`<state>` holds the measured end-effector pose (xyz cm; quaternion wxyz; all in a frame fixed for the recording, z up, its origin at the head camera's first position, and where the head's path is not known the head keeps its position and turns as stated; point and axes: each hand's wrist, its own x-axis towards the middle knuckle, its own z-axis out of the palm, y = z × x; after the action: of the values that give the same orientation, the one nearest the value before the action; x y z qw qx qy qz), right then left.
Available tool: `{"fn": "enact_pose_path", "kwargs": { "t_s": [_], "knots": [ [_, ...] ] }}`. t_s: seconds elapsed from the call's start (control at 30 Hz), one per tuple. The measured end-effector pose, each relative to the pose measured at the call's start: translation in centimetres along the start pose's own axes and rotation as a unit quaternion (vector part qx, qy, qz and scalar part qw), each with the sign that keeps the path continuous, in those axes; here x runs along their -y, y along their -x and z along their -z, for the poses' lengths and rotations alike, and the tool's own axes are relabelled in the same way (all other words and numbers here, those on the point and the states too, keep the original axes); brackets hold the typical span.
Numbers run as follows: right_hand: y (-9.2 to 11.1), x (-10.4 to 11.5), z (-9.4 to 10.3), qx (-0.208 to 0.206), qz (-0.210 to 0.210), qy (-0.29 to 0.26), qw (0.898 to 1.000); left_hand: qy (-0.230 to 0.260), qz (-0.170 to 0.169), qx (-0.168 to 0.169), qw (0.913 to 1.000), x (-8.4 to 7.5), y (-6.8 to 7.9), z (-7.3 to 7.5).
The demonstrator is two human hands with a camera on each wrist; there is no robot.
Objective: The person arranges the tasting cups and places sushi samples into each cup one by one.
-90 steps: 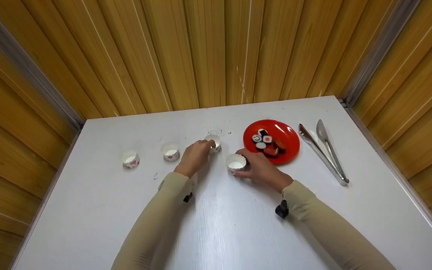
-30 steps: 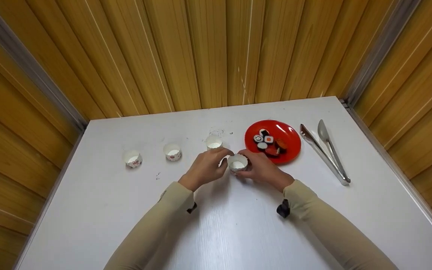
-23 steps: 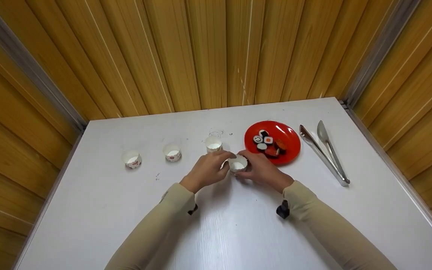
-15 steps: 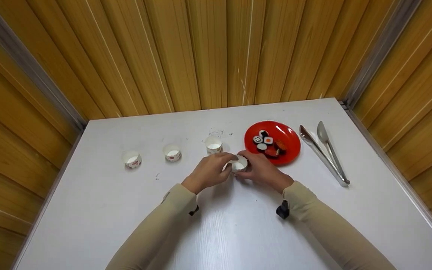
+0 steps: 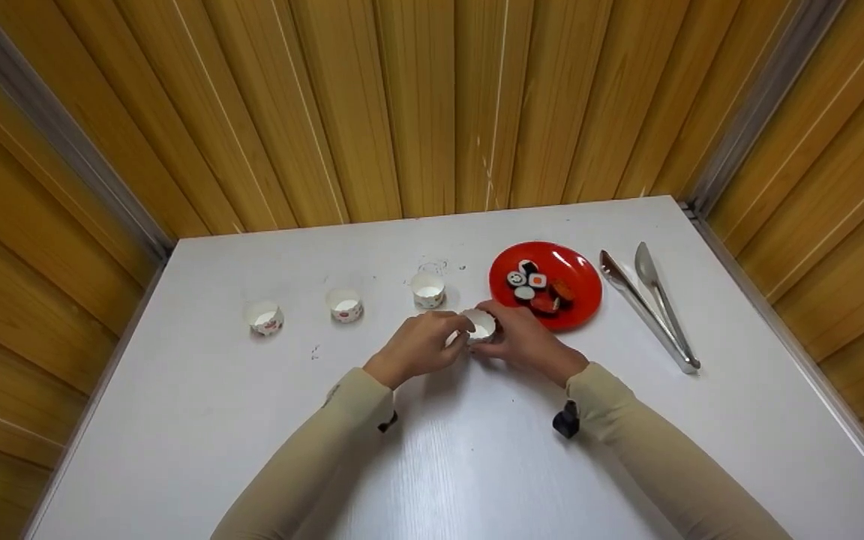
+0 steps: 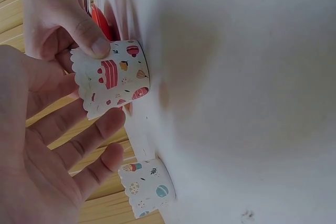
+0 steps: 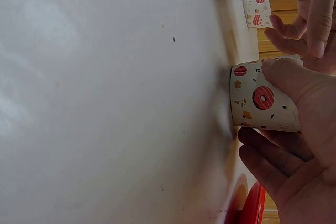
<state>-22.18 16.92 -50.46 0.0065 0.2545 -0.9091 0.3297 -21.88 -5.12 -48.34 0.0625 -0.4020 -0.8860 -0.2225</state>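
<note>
My right hand point(image 5: 522, 337) grips a white paper baking cup point(image 7: 263, 98) printed with red doughnuts and cakes, thumb on one side and fingers round the other. The cup stands at the middle of the table, its scalloped rim up. My left hand point(image 5: 421, 345) is at the cup's left side, with a fingertip over its opening. In the left wrist view its fingers are spread and loosely bent beside the rim; whether they touch the inner wall is hidden. Just behind stands another printed baking cup point(image 5: 428, 290), apart from both hands.
Two more baking cups, a middle one point(image 5: 345, 306) and a far-left one point(image 5: 265, 319), stand on the white table point(image 5: 432, 465). Beside my right hand lies a red plate point(image 5: 586, 292) with several sushi pieces point(image 5: 533, 281). Metal tongs point(image 5: 649, 315) lie farther right. Wood-patterned walls enclose the back and sides.
My left hand has let go of the cup behind and moved right and nearer, to the gripped cup, where its fingertips have shifted over the opening. My right hand has stayed nearly still.
</note>
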Motion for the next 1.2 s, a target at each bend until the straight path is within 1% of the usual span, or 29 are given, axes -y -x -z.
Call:
{"fn": "enact_pose_path", "kwargs": {
  "t_s": [0.2, 0.37, 0.53, 0.77, 0.93, 1.07, 1.2],
  "knots": [
    [0.03, 0.03, 0.15, 0.008, -0.003, -0.006, 1.000, -0.002, -0.007, -0.002, 1.0000, 0.12, 0.07, -0.07],
    [0.05, 0.00, 0.10, 0.010, -0.006, -0.003, 1.000, 0.002, -0.012, 0.008, 0.9999, 0.19, 0.08, -0.13],
    [0.02, 0.07, 0.10, 0.014, -0.019, -0.012, 1.000, -0.006, -0.021, 0.014, 0.9997, 0.27, 0.02, -0.20],
    [0.00, 0.20, 0.15, 0.017, -0.026, -0.015, 0.999, -0.011, -0.017, 0.019, 0.9996, 0.08, -0.02, -0.13],
    [0.00, 0.20, 0.13, 0.013, -0.019, -0.011, 1.000, -0.014, -0.015, 0.018, 0.9996, 0.08, 0.04, -0.14],
    [0.11, 0.19, 0.13, -0.001, -0.005, -0.014, 1.000, -0.020, -0.021, 0.011, 0.9995, 0.13, 0.06, -0.27],
    [0.22, 0.21, 0.15, -0.009, 0.003, -0.013, 1.000, -0.024, -0.020, 0.011, 0.9994, 0.11, 0.10, -0.31]
  ]
}}
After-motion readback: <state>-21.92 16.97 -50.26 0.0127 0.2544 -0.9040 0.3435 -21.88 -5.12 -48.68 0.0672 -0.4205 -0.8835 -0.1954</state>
